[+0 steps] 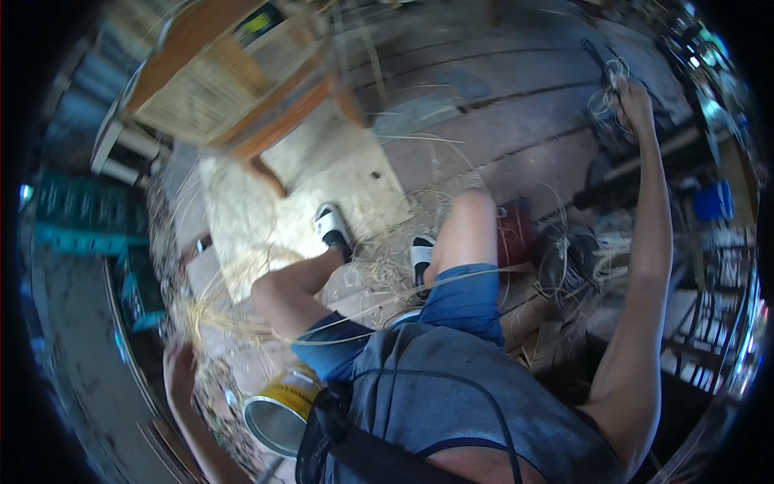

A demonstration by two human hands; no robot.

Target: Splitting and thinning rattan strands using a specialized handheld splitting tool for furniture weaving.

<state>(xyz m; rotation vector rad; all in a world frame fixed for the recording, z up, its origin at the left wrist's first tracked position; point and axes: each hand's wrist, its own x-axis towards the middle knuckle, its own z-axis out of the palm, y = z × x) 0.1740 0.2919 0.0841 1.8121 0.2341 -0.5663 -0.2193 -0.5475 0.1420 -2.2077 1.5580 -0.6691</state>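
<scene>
Closest to the camera is a grey shirt on a seated person, a black cable curving across its front, with blue shorts just beyond. From where I stand, the right hand reaches out to the far right on a straight arm, its fingers curled in at a tangle of pale strands; I cannot tell whether they pinch any of it. On the near left, the left hand hangs low beside a spread of cane strips, and blur keeps me from telling whether its fingers grip one or lie loose. One long strand bows across the person's lap from those strips toward the right. Just right of the left hand, a yellow tin lies tilted, its open mouth toward the camera. At the far left stands an orange-brown wooden chair with a pale slatted panel, one leg on a pale sheet spread over the floor. Green crates line the left side, and a blue container sits over on the right.
</scene>
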